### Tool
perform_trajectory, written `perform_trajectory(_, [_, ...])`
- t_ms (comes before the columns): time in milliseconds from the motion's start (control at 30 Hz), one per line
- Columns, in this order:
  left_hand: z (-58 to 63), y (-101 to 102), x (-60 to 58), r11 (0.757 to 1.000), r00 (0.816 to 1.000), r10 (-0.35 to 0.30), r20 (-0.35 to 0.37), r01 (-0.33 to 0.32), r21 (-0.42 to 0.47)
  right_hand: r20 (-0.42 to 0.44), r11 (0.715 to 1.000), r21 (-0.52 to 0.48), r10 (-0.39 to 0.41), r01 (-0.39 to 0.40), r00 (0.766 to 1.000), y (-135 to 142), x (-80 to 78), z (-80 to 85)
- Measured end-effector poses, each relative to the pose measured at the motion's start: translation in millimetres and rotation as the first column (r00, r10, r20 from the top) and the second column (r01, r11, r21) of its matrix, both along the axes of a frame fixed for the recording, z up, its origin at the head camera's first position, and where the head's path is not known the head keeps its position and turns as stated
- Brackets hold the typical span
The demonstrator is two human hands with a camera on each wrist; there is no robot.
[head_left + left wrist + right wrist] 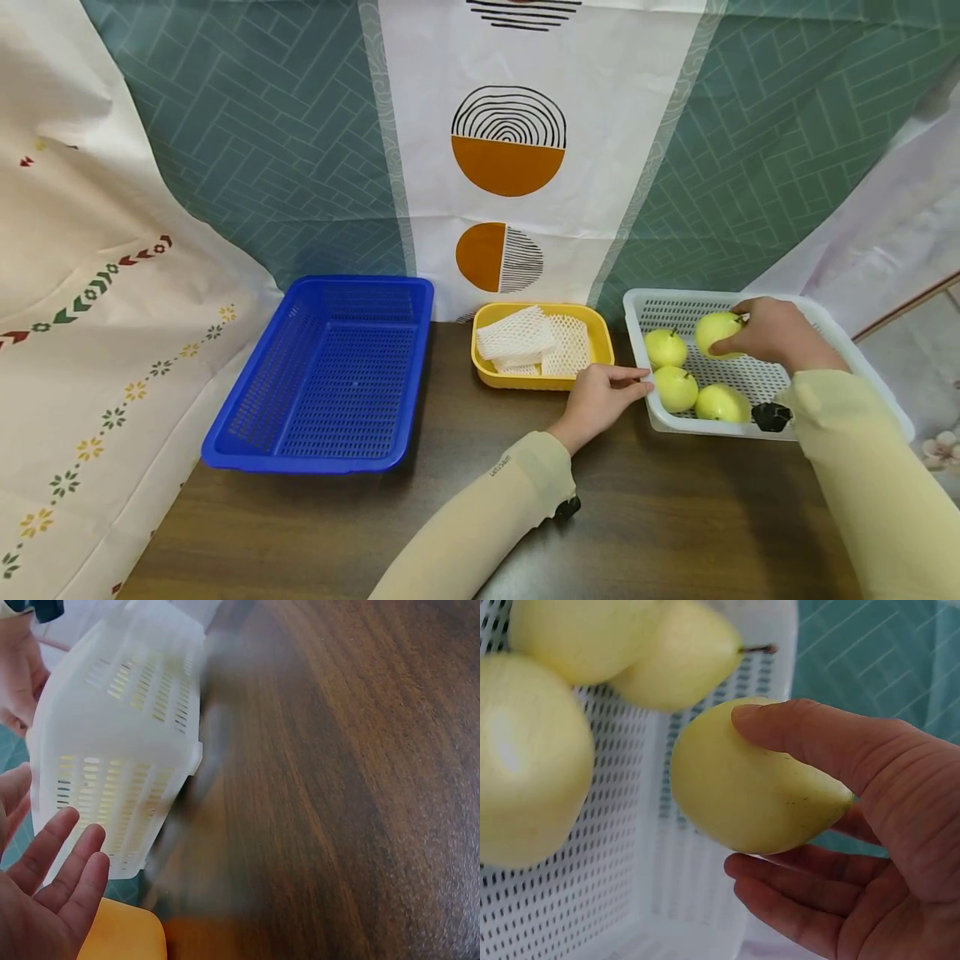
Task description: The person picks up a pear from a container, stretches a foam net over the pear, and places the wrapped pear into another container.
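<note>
While the right hand [776, 332] grips a pear [712, 332], partly covering it, left hand [600, 402] loose-fingered at white basket [697, 427]

Right hand: the right hand [911, 817] pinches a pear, thumb on its upper side, fingers curled at its lower side.
Held pear: the held pear [739, 784] is yellow-green, its narrow end towards the palm, seen across the basket's wall and rim.
Basket: the basket [694, 881] is white, with a perforated floor and slotted wall.
Stemmed pear: the stemmed pear [690, 656] points its brown stem at the rim.
Other pears: the upper pear [577, 634] overlaps it; the left pear [525, 765] is cut by the frame.
Cloth: the cloth [870, 652] beyond the rim is teal, pale-lined.
</note>
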State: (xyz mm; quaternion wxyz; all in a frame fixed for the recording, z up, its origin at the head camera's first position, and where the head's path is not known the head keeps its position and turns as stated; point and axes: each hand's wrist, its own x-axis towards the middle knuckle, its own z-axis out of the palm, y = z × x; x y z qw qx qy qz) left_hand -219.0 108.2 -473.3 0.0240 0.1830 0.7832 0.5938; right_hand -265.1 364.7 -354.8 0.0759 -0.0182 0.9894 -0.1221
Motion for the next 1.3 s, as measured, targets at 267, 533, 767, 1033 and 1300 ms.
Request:
perform_trajectory(267, [1.7, 1.7, 0.3, 1.0, 1.0, 0.01, 0.001, -0.01, -0.021, -0.056, 0.999, -0.042, 0.013, -0.016, 0.998, -34.8, 8.8, 15.2])
perform_trajectory(533, [9.7, -13.9, 2.6, 1.0, 1.0, 0.017, -0.008, -0.017, -0.013, -0.134, 0.992, -0.1, 0.068, -0.082, 0.989, -78.2, 20.6, 25.1])
perform_trajectory(767, [34.0, -58.6, -0.1, 0.992, 0.993, 0.12, -0.011, -0.119, 0.039, -0.167, 0.979, -0.155, 0.104, -0.13, 0.98, -108.8, 34.0, 28.4])
perform_trajectory(1033, [54.2, -95.9, 2.2, 0.98, 0.978, 0.197, -0.062, -0.197, -0.004, -0.193, 0.953, -0.205, 0.182, -0.221, 0.964, -141.6, 43.6, 18.3])
perform_trajectory(1300, [52.9, -117.2, 10.4, 0.99, 0.994, 0.109, -0.031, -0.111, -0.09, -0.192, 0.928, -0.219, 0.261, -0.3, 0.946, -167.4, 50.1, 2.6])
